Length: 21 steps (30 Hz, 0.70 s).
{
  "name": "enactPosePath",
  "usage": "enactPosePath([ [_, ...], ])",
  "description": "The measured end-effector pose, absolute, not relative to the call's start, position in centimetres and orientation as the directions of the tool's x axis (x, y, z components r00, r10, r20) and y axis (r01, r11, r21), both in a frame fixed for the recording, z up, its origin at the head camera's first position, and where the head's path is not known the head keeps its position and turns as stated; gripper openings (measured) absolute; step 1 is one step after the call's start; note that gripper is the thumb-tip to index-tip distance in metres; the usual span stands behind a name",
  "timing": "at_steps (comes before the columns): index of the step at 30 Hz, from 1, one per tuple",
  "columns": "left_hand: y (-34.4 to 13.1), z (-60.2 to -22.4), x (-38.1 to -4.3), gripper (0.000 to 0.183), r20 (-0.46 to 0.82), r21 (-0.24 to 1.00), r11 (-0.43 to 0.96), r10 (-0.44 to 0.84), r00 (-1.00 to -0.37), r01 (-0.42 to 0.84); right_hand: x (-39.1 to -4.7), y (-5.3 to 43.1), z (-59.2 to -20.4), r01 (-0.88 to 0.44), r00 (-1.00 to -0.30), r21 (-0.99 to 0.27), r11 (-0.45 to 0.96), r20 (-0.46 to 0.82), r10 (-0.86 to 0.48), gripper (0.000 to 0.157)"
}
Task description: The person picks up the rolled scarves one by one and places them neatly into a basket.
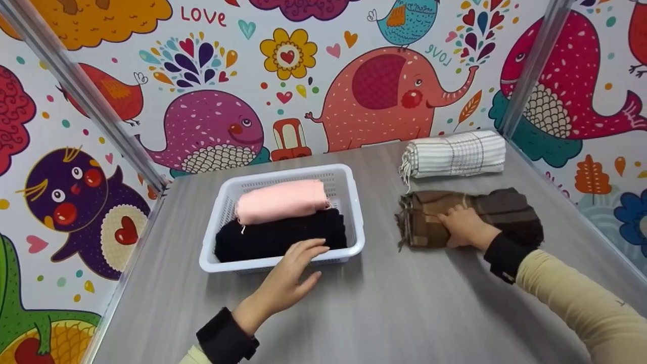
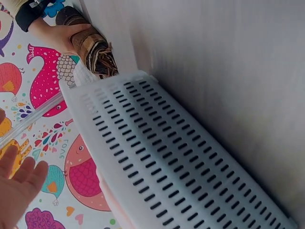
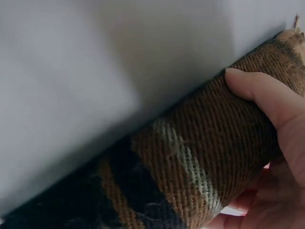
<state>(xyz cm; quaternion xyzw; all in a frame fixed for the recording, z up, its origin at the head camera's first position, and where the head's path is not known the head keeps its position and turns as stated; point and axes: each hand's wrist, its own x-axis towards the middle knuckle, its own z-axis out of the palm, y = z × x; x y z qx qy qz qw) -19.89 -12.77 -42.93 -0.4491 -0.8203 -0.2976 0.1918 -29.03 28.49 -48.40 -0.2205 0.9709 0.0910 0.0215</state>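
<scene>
A rolled brown plaid scarf [image 1: 500, 210] lies on the grey table, and my right hand [image 1: 465, 227] grips it near its fringed left end. In the right wrist view the thumb [image 3: 262, 93] curls over the brown roll [image 3: 190, 157]. My left hand [image 1: 293, 275] hovers with straight, relaxed fingers at the front rim of a white slotted basket [image 1: 354, 202], holding nothing. Inside the basket lie a pink rolled cloth [image 1: 280, 200] and a black rolled cloth [image 1: 278, 237]. The left wrist view shows the basket wall [image 2: 162, 157], my open left hand [image 2: 19, 188] and the far brown roll [image 2: 93, 45].
A white striped rolled scarf [image 1: 455, 154] lies at the back right of the table [image 1: 404, 303]. Walls with cartoon animals close in the back and both sides, with metal posts [image 1: 81, 91] at the corners.
</scene>
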Motion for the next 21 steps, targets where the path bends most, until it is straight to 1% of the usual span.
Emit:
enactPosePath([
  [5,-11.5,-43.3,-19.4,0.048,0.578,0.298,0.371,0.663,-0.475,0.880,-26.0,25.5,-48.5,-0.541,-0.838,0.188,0.820,-0.041,-0.544,0.067],
  [7,-10.9,-43.4,-19.2,0.049,0.573,0.270,0.348,0.692,-0.440,0.898,-24.5,24.0,-48.4,-0.579,-0.810,0.207,0.789,-0.032,-0.586,0.067],
  [9,-10.4,-43.6,-19.0,0.050,0.549,0.251,0.334,0.723,-0.418,0.908,-22.9,22.4,-48.2,-0.618,-0.776,0.224,0.754,-0.020,-0.630,0.066],
  [12,-9.8,-43.9,-18.6,0.051,0.505,0.234,0.327,0.764,-0.402,0.916,-20.7,20.1,-48.3,-0.659,-0.730,0.273,0.701,-0.009,-0.683,0.068],
  [16,-9.2,-44.4,-18.2,0.052,0.438,0.236,0.351,0.794,-0.421,0.906,-18.7,17.4,-48.7,-0.690,-0.691,0.318,0.650,-0.024,-0.722,0.069],
  [18,-9.0,-44.7,-18.0,0.053,0.402,0.237,0.371,0.804,-0.439,0.898,-18.2,16.2,-48.9,-0.708,-0.675,0.310,0.635,-0.031,-0.737,0.067],
  [21,-8.6,-45.1,-17.5,0.058,0.322,0.262,0.419,0.811,-0.489,0.869,-17.6,14.3,-49.1,-0.741,-0.646,0.282,0.609,-0.053,-0.761,0.065],
])
